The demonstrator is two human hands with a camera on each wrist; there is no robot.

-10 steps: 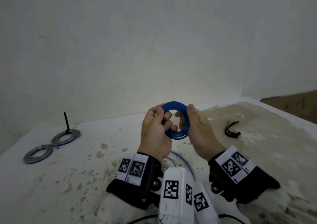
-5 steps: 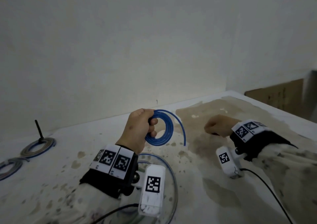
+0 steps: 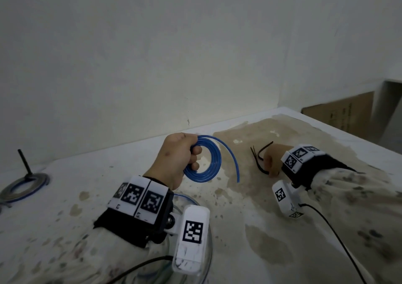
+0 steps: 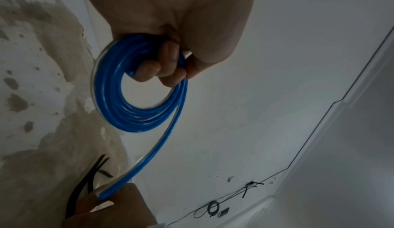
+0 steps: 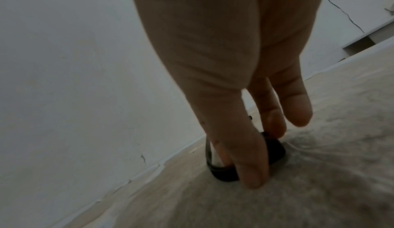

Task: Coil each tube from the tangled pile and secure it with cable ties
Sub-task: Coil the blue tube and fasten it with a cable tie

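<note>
My left hand (image 3: 192, 160) grips a blue tube coil (image 3: 208, 168) above the stained table (image 3: 108, 186), fingers curled through its ring. The coil's free end (image 3: 236, 170) springs out to the right. In the left wrist view the coil (image 4: 132, 110) hangs from my curled fingers (image 4: 168, 66). My right hand (image 3: 269, 168) is down on the table to the right, pinching a bundle of black cable ties (image 3: 260, 155) whose ends stick up. The right wrist view shows my thumb and fingers (image 5: 253, 172) closed on the cable ties (image 5: 224, 172).
A finished grey-and-blue coil (image 3: 24, 186) lies at the far left, a black tie end (image 3: 24, 162) standing upright from it. Loose clear tubing (image 3: 193, 199) lies under my left wrist. A cardboard box (image 3: 341, 114) stands beyond the table's right edge. The wall is close behind.
My right hand let go of the coil and moved right onto the cable ties. The coil's free end sprang loose, and my left hand alone holds it.
</note>
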